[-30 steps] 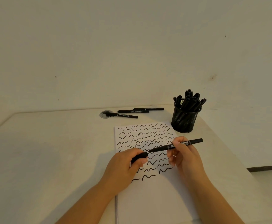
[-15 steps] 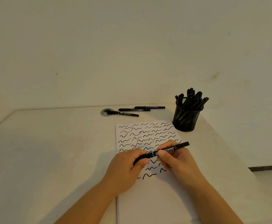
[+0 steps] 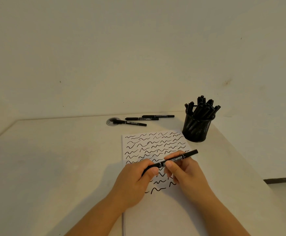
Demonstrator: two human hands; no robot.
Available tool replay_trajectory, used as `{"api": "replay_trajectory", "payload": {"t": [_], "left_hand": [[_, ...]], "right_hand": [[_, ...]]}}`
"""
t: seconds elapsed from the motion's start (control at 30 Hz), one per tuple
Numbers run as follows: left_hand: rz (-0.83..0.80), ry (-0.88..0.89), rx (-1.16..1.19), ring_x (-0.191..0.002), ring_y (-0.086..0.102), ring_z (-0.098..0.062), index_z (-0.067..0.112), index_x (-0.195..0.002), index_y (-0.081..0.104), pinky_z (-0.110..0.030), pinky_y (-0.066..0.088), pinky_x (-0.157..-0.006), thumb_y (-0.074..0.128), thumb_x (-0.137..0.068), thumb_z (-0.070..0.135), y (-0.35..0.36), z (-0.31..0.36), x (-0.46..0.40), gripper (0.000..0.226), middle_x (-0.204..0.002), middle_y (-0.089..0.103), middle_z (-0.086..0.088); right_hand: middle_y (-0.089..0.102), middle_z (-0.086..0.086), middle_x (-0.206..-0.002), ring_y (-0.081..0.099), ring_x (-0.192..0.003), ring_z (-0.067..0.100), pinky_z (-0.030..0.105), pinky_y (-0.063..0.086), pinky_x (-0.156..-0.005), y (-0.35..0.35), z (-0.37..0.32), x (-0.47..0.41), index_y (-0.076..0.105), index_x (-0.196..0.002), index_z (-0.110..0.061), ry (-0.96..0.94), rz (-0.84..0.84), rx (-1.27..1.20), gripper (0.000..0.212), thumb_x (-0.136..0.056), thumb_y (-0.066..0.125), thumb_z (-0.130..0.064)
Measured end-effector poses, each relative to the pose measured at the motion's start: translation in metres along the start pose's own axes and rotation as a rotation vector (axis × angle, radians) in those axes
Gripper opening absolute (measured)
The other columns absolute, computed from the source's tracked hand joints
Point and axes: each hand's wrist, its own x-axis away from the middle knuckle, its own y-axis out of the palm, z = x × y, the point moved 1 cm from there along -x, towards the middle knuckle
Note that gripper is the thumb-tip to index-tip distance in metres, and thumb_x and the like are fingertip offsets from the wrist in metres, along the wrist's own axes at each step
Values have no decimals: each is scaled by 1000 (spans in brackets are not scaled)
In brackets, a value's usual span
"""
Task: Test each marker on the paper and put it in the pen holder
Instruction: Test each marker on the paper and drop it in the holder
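A black marker [image 3: 176, 159] lies slanted in both hands above the paper [image 3: 156, 147], which is covered with several rows of black wavy strokes. My left hand [image 3: 135, 181] grips the marker's lower left end, where the cap sits. My right hand [image 3: 183, 172] pinches its barrel near the white lettering. The cap looks seated on the marker. A black mesh pen holder [image 3: 196, 128] stands at the paper's far right corner, filled with several black markers. Three more markers [image 3: 139, 120] lie on the table beyond the paper.
The pale table [image 3: 54, 159] ends at the wall behind and drops off at its right edge [image 3: 240, 159]. A round grey grommet [image 3: 111, 121] sits under the tip of the nearest loose marker. Bare paper [image 3: 164, 215] lies below the strokes.
The cap in my left hand and the marker in my right hand came together; one second ago they were apart, now the marker is one closed piece. Both hands drew closer.
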Motion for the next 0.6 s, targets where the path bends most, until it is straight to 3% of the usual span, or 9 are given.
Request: {"api": "replay_trajectory", "payload": {"t": [0.13, 0.17, 0.23, 0.33, 0.43, 0.6], "left_hand": [[123, -34, -67, -49, 45, -5, 38, -88, 47, -17, 33, -47, 43, -93, 35, -5, 1, -1, 7, -52, 50, 15], [160, -48, -75, -49, 46, -5, 36, -89, 46, -18, 34, -47, 42, -93, 35, -8, 1, -2, 6, -49, 48, 12], [191, -50, -122, -51, 48, -3, 33, -88, 44, -18, 35, -47, 41, -93, 35, -13, 3, -5, 6, -49, 46, 9], [134, 18, -236, -50, 46, -5, 33, -87, 42, -18, 29, -46, 39, -93, 36, -13, 13, -9, 7, -52, 46, 11], [86, 134, -337, -54, 47, -5, 29, -92, 45, -17, 31, -50, 36, -93, 40, -13, 28, -17, 14, -60, 48, 15], [83, 239, -384, -58, 48, -3, 33, -106, 43, -14, 33, -52, 36, -91, 47, -18, 45, -43, 21, -66, 49, 18]], "right_hand": [[60, -11, -55, 51, -54, -1, 10, 39, -53, 2, -3, 2, 59, -60, -23, -87, 237, 373, 26, -82, 62, -37], [56, -12, -55, 50, -56, 0, 10, 38, -53, 3, -6, 4, 58, -62, -23, -189, 271, 468, 25, -82, 61, -39], [57, -17, -75, 50, -59, 0, 9, 38, -51, 4, -15, 5, 63, -78, -23, -488, 283, 733, 13, -84, 60, -34], [64, -1, -91, 58, -65, 10, 16, 44, -45, 2, -27, 1, 67, -95, -17, -757, 180, 1116, 23, -73, 74, -21], [64, -1, -80, 58, -61, 14, 22, 45, -42, -8, -37, -5, 68, -89, -16, -822, 90, 1288, 26, -66, 81, -18], [60, -3, -72, 55, -55, 12, 18, 41, -39, -32, -56, -21, 66, -83, -15, -757, 15, 1282, 14, -73, 75, -18]]}}
